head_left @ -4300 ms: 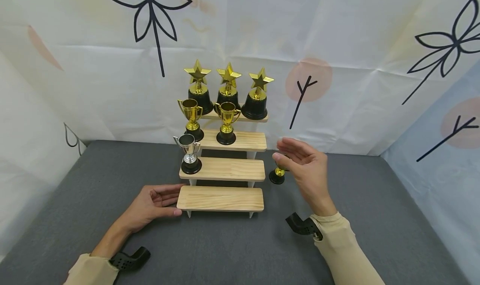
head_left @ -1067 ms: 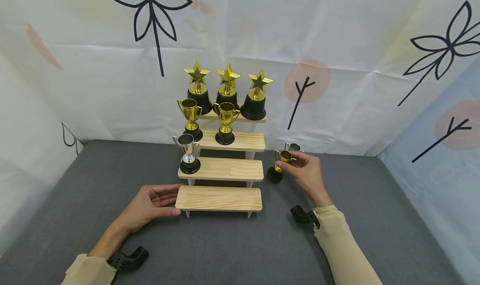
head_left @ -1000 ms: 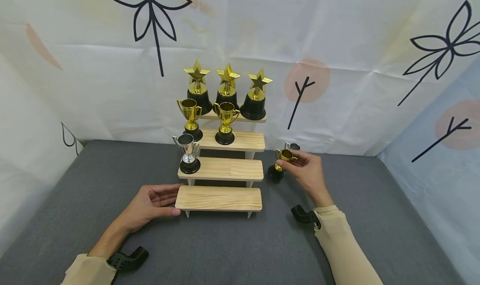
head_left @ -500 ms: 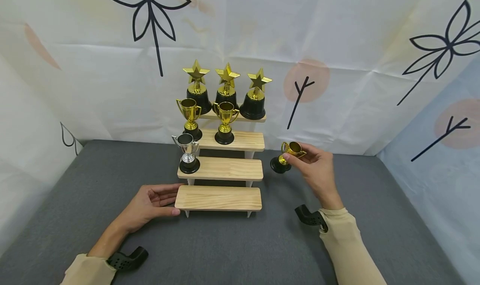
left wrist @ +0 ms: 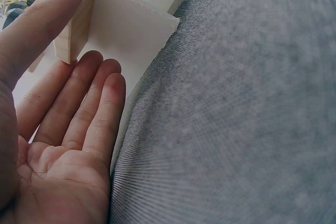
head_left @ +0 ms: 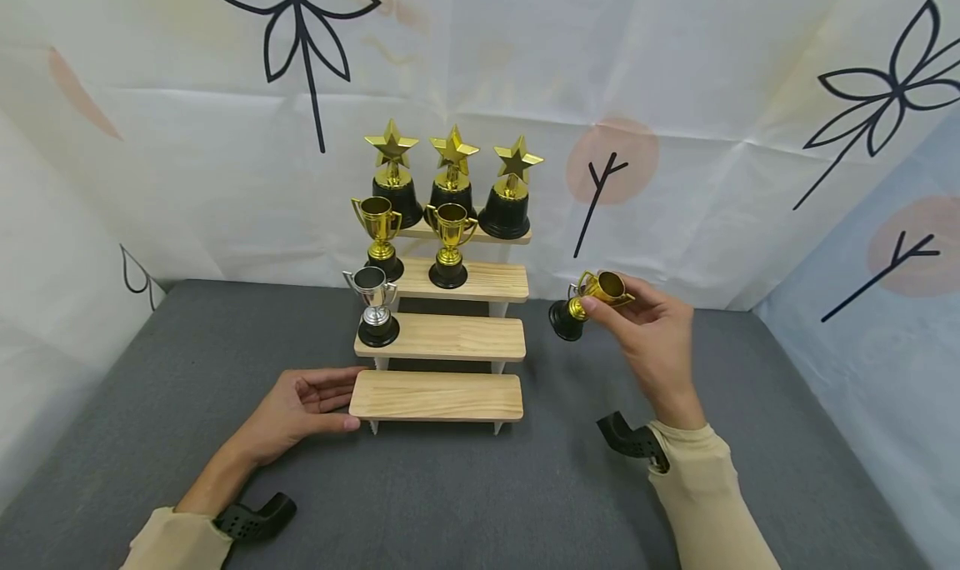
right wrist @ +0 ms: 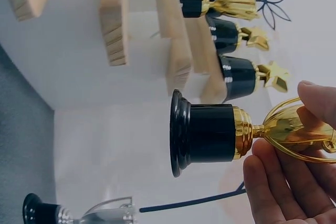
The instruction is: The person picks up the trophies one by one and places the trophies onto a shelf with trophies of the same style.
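Observation:
My right hand (head_left: 658, 341) pinches a small gold trophy cup (head_left: 600, 286) between thumb and fingers, to the right of a wooden stepped display stand (head_left: 437, 397). The trophy tilts, its black base (right wrist: 212, 132) pointing down and left in the head view. Close behind it, mostly hidden there, is a silver trophy cup (right wrist: 107, 215), which shows in the right wrist view. My left hand (head_left: 309, 406) lies at the left end of the lowest step, fingers extended and thumb near its front corner. In the left wrist view the fingers (left wrist: 107, 106) overlap the white side support (left wrist: 126, 27).
Three gold star trophies (head_left: 506, 207) fill the top step. Two gold cups (head_left: 450, 235) stand on the step below, and a silver cup (head_left: 376, 307) on the third step's left end. Grey cloth (head_left: 465, 495) covers the table; a printed white sheet (head_left: 705, 220) hangs behind.
My right hand first hovered by the gold trophy cup on the table, then gripped it and lifted it up and rightward, tilting it. The left hand has stayed at the stand.

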### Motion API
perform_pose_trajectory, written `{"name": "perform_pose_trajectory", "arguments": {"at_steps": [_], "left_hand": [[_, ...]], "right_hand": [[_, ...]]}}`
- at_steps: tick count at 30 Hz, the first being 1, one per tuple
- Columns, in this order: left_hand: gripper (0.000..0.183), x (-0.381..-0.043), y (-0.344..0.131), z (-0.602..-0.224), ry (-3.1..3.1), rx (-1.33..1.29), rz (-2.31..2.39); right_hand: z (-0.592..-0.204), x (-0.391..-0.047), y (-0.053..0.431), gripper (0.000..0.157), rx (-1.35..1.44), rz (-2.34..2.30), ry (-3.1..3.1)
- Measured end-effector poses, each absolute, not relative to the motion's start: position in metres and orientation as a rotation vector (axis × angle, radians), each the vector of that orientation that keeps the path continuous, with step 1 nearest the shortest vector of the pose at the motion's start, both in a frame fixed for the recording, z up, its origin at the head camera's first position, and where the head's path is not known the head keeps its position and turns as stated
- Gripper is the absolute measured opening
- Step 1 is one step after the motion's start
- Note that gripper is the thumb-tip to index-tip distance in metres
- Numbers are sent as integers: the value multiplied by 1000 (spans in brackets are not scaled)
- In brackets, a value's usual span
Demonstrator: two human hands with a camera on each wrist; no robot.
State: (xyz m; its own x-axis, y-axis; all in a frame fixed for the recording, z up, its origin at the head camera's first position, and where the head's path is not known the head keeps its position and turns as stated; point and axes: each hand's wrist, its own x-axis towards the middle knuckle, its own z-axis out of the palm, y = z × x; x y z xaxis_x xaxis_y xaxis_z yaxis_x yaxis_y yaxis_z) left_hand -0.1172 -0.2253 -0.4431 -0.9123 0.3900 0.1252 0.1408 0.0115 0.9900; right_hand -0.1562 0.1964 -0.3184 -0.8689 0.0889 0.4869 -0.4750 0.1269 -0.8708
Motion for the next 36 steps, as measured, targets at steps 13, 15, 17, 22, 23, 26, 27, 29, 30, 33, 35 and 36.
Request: {"name": "perform_pose_trajectory", "arguments": {"at_steps": [13, 15, 17, 22, 23, 26, 27, 29, 30, 33, 35, 36], "left_hand": [[66, -117, -226, -444, 2086, 569, 2020], [66, -117, -226, -444, 2083, 568, 2022], [66, -117, -226, -444, 2082, 567, 2023], [66, -117, -226, -443, 2080, 560, 2023], [67, -117, -226, -443, 2080, 557, 2022], [67, -117, -226, -443, 2086, 549, 2018], [67, -117, -226, -443, 2087, 546, 2016], [66, -117, -226, -443, 2091, 539, 2012], [66, -117, -226, -443, 2094, 536, 2009], [66, -118, -226, -444, 2098, 530, 2002], [66, -118, -226, -444, 2101, 530, 1996], [67, -118, -226, -444, 2100, 529, 1995]], "right_hand": [[-303, -144, 193, 33, 423, 1896, -1813], [-301, -143, 192, 33, 427, 1904, -1802], [-299, -141, 192, 33, 430, 1908, -1794], [-297, -138, 191, 33, 471, 1916, -1764], [-296, -138, 191, 33, 485, 1920, -1754], [-297, -137, 190, 32, 528, 1939, -1723], [-297, -137, 190, 32, 538, 1943, -1717], [-296, -137, 189, 32, 547, 1946, -1712], [-296, -137, 189, 32, 548, 1946, -1712], [-293, -138, 188, 33, 542, 1953, -1706], [-291, -138, 187, 34, 541, 1946, -1709], [-290, -139, 187, 34, 542, 1941, -1715]]}}
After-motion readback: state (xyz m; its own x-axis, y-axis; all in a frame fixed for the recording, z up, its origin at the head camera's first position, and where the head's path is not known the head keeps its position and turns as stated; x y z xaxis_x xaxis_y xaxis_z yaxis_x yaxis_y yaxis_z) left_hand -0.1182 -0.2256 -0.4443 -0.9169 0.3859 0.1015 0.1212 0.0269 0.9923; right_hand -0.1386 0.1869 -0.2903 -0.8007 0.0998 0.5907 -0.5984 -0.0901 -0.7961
